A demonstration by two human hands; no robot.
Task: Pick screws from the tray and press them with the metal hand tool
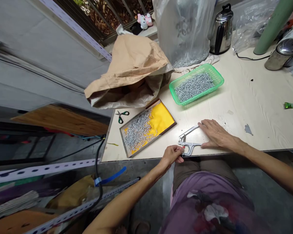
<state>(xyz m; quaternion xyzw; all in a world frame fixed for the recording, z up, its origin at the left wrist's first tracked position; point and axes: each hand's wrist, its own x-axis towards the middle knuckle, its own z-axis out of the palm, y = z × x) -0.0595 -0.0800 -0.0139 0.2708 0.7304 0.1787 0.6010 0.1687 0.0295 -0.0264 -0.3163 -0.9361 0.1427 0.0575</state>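
Note:
Silver snap-fastener pliers (190, 148) with a spring and a red bit at the jaw lie at the table's front edge, handles spread apart. My right hand (215, 134) holds the handle ends, fingers over the upper one and thumb by the lower one. At the jaw end, my left hand (171, 154) is closed in a pinch; what sits between its fingertips is too small to make out. Left of the pliers, a shallow tray (166, 129) with a yellow bottom carries many small metal pieces. A green basket (221, 80) farther back holds more of them.
Green-handled scissors (121, 117) lie left of the tray. Behind it slumps an open brown paper bag (136, 61). A large plastic bag (183, 32), a steel kettle (222, 31) and a metal pot (280, 55) stand at the back. Green wrappers (291, 105) lie at right.

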